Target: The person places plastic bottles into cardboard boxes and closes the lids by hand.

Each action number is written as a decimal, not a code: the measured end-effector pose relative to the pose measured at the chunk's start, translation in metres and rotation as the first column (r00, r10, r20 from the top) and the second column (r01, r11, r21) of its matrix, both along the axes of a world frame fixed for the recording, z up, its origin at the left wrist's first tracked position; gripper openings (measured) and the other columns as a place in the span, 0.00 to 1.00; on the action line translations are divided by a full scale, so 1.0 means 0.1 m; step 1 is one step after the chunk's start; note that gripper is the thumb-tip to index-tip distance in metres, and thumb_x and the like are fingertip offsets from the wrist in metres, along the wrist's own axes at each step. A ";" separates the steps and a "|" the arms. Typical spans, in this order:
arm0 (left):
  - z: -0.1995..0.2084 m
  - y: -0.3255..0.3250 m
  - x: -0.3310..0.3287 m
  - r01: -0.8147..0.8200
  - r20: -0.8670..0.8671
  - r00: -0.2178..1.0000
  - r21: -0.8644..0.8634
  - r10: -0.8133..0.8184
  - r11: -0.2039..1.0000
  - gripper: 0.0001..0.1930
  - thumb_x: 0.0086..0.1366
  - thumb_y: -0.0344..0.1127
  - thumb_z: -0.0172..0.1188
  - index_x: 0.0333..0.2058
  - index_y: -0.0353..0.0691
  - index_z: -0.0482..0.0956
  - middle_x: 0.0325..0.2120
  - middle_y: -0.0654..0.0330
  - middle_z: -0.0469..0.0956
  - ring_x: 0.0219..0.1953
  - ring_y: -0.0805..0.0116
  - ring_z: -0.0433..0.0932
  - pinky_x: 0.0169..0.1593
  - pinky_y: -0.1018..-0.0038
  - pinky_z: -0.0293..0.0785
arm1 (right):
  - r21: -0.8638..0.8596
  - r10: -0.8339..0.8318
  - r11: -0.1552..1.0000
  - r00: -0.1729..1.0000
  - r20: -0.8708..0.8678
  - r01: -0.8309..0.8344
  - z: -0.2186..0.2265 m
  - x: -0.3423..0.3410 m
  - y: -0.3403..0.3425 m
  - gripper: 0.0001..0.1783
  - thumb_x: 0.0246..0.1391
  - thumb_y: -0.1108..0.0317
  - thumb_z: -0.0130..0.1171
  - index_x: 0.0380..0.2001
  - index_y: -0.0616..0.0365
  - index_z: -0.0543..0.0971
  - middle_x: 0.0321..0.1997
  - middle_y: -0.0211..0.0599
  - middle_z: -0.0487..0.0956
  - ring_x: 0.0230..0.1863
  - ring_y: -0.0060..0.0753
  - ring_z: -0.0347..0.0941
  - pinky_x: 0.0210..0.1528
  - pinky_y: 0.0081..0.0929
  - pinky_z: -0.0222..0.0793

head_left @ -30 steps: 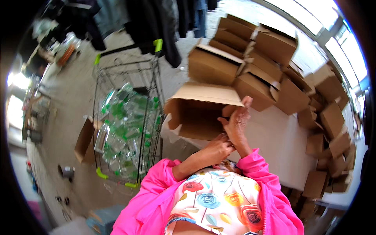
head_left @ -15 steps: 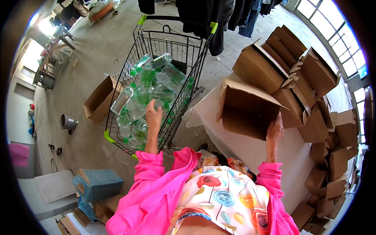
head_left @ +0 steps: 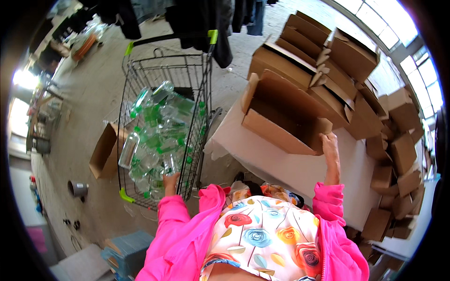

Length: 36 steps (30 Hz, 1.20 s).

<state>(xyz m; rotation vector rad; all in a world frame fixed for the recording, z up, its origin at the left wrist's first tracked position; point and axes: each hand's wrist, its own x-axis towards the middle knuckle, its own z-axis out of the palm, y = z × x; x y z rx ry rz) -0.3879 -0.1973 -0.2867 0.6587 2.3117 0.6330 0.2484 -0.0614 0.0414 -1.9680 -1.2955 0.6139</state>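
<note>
My left hand [head_left: 170, 180] is inside the near right part of the black wire shopping cart [head_left: 123, 154], closed round a clear plastic bottle [head_left: 169, 163]. Around it lie several clear bottles with green caps and labels [head_left: 154, 136] in a loose heap; the fingers are partly hidden. On the right, my right hand [head_left: 330, 144] grips the near right end of an open brown cardboard box [head_left: 276, 133], which sits on a white-covered table [head_left: 281, 164]. The box opening faces up and its inside shows bare cardboard.
More open cardboard boxes [head_left: 356, 56] are stacked beyond and right of the held box. Dark clothes [head_left: 199, 23] hang behind the cart. Left of the cart are an open box [head_left: 105, 150] on the floor, a grey bucket [head_left: 78, 188] and a blue-wrapped box [head_left: 126, 250].
My left hand has dropped toward the near side of the cart and closed on a bottle. The box in my right hand has tipped so its opening faces upward. The whole view has shifted.
</note>
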 end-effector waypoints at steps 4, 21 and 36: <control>1.43 0.10 0.33 -0.194 0.639 0.750 -0.033 0.170 0.980 0.35 0.45 0.34 0.66 0.53 0.34 0.62 0.36 0.52 0.75 0.28 0.68 0.77 0.25 0.73 0.73 | -0.087 -0.054 0.994 0.996 0.069 0.060 0.29 -0.22 -0.04 0.14 0.48 0.68 0.54 0.35 0.68 0.74 0.31 0.53 0.77 0.34 0.48 0.75 0.39 0.38 0.68; 4.65 1.74 2.78 0.708 -0.600 0.416 0.685 -0.683 -0.171 0.37 0.37 0.36 0.69 0.49 0.37 0.67 0.41 0.54 0.73 0.44 0.64 0.73 0.48 0.70 0.70 | 0.019 0.075 0.997 0.996 -0.049 -0.074 0.25 -0.05 -0.11 0.13 0.48 0.71 0.53 0.38 0.65 0.74 0.36 0.54 0.77 0.39 0.52 0.73 0.44 0.37 0.66; 2.87 2.83 4.33 0.913 0.134 -0.336 -0.198 -0.932 -0.357 0.27 0.56 0.41 0.58 0.54 0.43 0.66 0.51 0.49 0.69 0.54 0.53 0.68 0.54 0.63 0.65 | -0.057 0.013 0.998 0.998 -0.067 -0.017 0.32 0.11 -0.42 0.13 0.46 0.68 0.54 0.35 0.65 0.74 0.33 0.56 0.76 0.37 0.56 0.72 0.39 0.40 0.67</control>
